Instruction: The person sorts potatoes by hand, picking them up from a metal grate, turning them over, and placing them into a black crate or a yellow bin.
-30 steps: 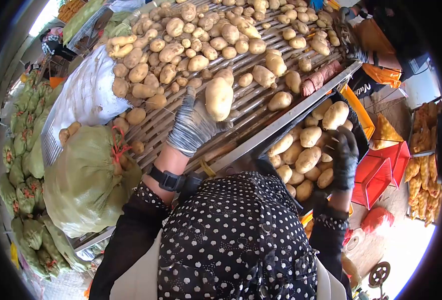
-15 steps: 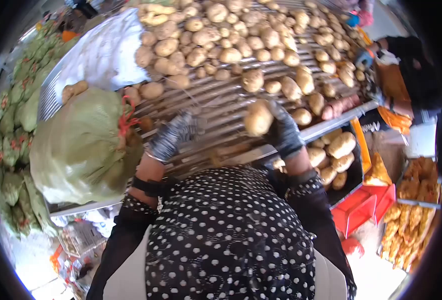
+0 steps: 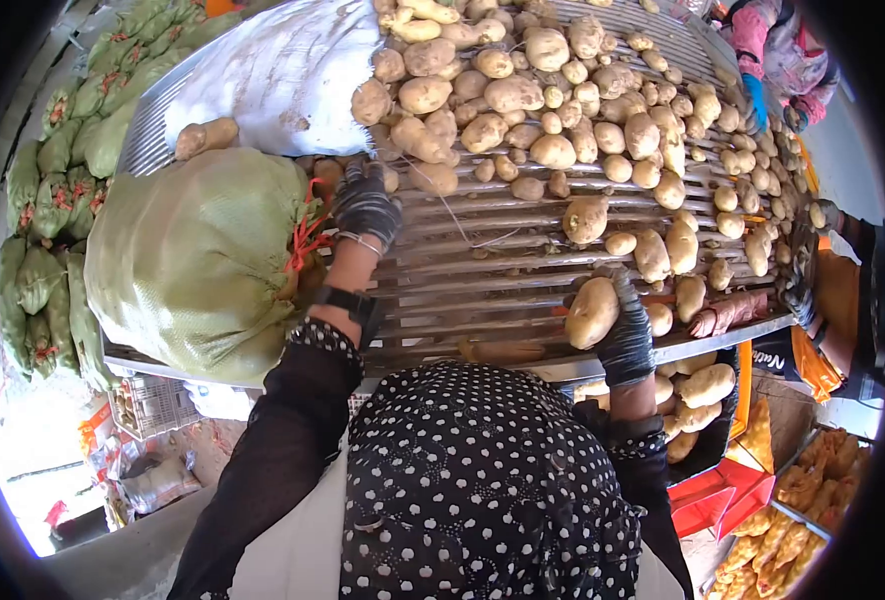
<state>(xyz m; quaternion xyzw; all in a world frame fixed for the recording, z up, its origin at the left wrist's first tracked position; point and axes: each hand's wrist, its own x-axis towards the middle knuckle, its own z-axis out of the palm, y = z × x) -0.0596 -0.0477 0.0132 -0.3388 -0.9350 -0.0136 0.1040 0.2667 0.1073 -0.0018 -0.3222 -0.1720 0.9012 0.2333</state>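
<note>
— Where was the work at that moment?

— I judged it as mid-sort. The right hand [image 3: 628, 335], in a dark glove, was closed round one large potato [image 3: 591, 312], fingers wrapped over its far side. It held it at the near edge of the tabletop [image 3: 463, 290], just above the bars and not resting on them.

— And the other hand?

— The left hand [image 3: 366, 205], also gloved, was at the left end of the tabletop, by the red-tied neck of the green sack [image 3: 198, 260]. Its fingers were bent downward, but I could not tell whether they gripped anything. The heap of potatoes [image 3: 523, 90] covered the far part of the tabletop, beside a white sack [image 3: 283, 75].

— So the potato was picked, not yet put down?

— That was my reading. A black crate [image 3: 711, 455] stood below the near edge of the tabletop at its right end, already holding several large potatoes.

— What would a next move have called for?

— If the potato was meant for that crate, it would need carrying clear over the tabletop's metal edge. It should be set down low among the others, not dropped, to avoid bruising. The left hand was placed to reach the potatoes nearest the sack.
</note>
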